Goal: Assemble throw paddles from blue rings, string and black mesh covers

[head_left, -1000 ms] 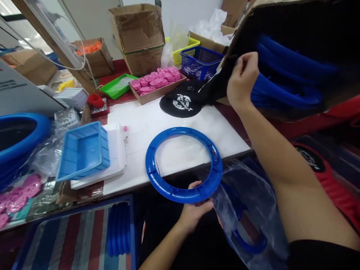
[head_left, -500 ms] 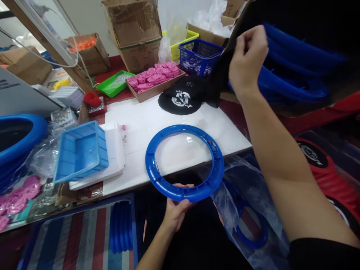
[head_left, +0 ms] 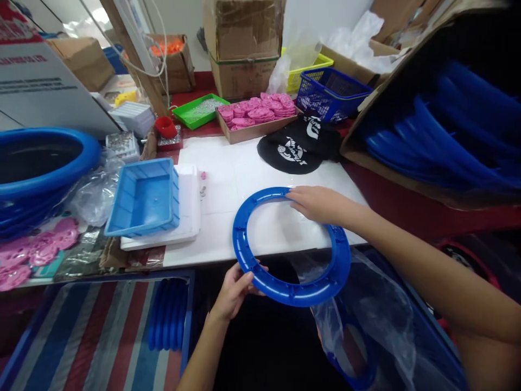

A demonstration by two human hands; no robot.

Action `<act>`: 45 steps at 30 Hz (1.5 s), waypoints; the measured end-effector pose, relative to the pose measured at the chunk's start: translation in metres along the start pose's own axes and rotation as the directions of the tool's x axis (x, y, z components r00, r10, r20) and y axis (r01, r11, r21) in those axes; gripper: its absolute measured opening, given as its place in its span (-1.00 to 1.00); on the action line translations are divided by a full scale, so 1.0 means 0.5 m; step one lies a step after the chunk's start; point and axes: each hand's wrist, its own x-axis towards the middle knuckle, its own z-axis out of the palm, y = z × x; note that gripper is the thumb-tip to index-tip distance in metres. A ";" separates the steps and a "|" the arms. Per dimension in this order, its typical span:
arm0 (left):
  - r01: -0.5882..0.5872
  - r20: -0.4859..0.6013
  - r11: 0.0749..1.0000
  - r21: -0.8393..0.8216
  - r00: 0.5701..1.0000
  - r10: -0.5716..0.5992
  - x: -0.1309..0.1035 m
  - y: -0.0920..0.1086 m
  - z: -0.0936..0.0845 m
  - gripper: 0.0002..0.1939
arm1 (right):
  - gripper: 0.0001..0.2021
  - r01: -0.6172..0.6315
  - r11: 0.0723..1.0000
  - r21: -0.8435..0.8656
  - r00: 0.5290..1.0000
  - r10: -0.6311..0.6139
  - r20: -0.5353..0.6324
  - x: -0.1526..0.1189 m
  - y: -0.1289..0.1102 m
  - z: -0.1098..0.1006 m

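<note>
A blue plastic ring (head_left: 291, 294), its ribbed side facing up, is held tilted over the front edge of the white work surface (head_left: 220, 217). My left hand (head_left: 236, 289) grips its lower left rim, thumb on top and fingers beneath. At the far rim, my right hand (head_left: 315, 203) lies with its fingers over the ring; whether it grips is unclear, though the fingers are together at the rim. Black fabric pieces with white print (head_left: 291, 152) lie beyond the ring.
Left are a light blue bin (head_left: 144, 198) and large blue rings (head_left: 87, 149). Behind stand a box of pink pieces (head_left: 260, 111), a green tray (head_left: 199, 111) and a blue basket (head_left: 334, 98). A carton (head_left: 407, 179) of blue rings is at right.
My right hand has come down from the carton at the right onto the ring's far rim. The black fabric has settled flatter on the surface. The view has shifted.
</note>
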 end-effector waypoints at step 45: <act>-0.329 0.453 -0.329 0.885 0.774 0.443 -0.043 0.127 0.029 -0.47 | -0.66 -0.269 0.949 0.164 0.880 0.311 -0.359 -0.253 -0.006 0.016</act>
